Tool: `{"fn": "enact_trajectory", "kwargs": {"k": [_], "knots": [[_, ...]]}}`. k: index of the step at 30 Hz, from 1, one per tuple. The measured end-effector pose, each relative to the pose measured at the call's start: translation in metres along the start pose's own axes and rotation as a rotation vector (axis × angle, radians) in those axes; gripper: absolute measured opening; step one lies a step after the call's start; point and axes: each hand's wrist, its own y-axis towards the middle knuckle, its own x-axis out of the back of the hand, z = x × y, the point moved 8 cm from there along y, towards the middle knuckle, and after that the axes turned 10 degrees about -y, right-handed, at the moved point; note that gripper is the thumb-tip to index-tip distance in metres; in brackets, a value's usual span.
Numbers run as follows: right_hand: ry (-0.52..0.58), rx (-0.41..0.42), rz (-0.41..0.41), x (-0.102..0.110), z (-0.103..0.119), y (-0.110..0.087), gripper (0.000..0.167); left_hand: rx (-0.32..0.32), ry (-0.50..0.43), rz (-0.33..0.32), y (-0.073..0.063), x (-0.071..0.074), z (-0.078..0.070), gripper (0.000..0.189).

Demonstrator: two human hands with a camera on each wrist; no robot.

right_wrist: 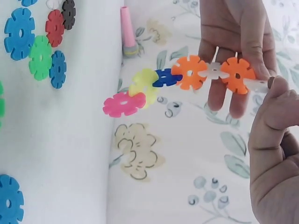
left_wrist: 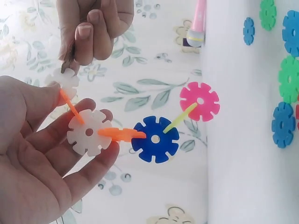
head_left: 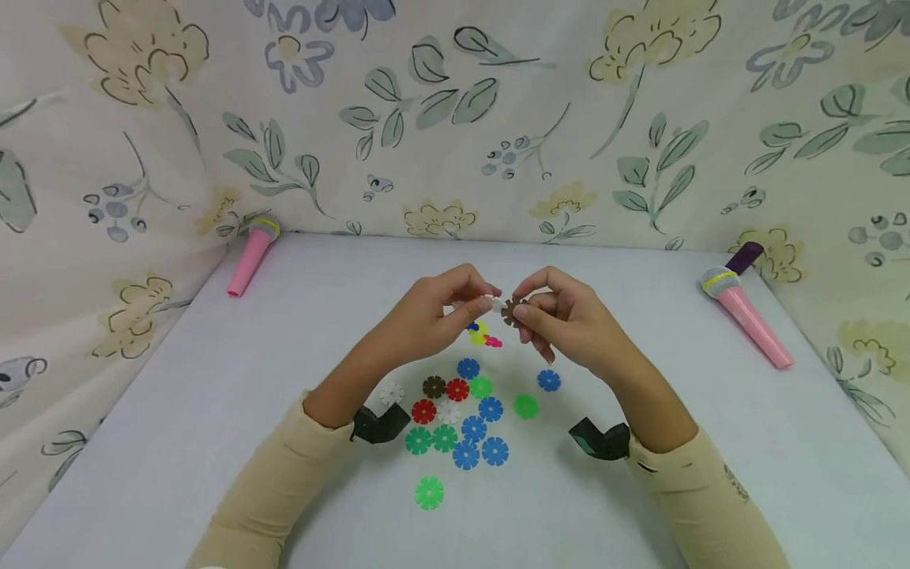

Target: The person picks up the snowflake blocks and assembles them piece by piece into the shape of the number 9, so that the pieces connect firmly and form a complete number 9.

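In front of me my left hand (head_left: 434,316) pinches a white notched disc (left_wrist: 67,86) at the end of a chain of plastic snowflake discs. Along that chain run orange discs (right_wrist: 184,80), another white disc (left_wrist: 81,144), a dark blue disc (left_wrist: 154,153), a yellow disc (right_wrist: 140,79) and a pink disc (right_wrist: 124,108) at the far end. My right hand (head_left: 576,320) grips a brown notched disc (head_left: 509,314) between thumb and forefinger. The brown disc's edge meets the white disc's edge, partly behind the fingertips. Below the raised chain, the left hand's other fingers are spread behind it.
Loose discs lie on the white table (head_left: 213,442) below the hands: blue (head_left: 495,451), green (head_left: 430,492), red (head_left: 423,411), white (head_left: 392,393) and dark brown (head_left: 434,387). A pink toy microphone (head_left: 249,261) lies back left, another pink microphone (head_left: 753,324) at right. A floral cloth (head_left: 455,118) hangs behind.
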Motion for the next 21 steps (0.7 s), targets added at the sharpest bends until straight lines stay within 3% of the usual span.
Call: {"fn": "enact_trajectory", "kwargs": {"k": [7,13,17,21], "knots": [[-0.017,0.006,-0.043,0.0,0.004,-0.001,0.016,0.002,0.058,-0.013,-0.001,-0.002,-0.006,0.004],[0.01,-0.013,-0.08,-0.005,-0.003,0.002,0.014,0.095,0.089,-0.064,0.0,-0.007,0.0,0.009],[0.052,-0.029,-0.082,-0.01,-0.009,0.005,0.014,0.121,0.108,-0.058,0.0,-0.006,0.005,0.008],[0.112,-0.031,-0.047,-0.015,-0.011,0.008,0.016,0.095,0.133,-0.013,0.0,-0.002,0.005,0.003]]}}
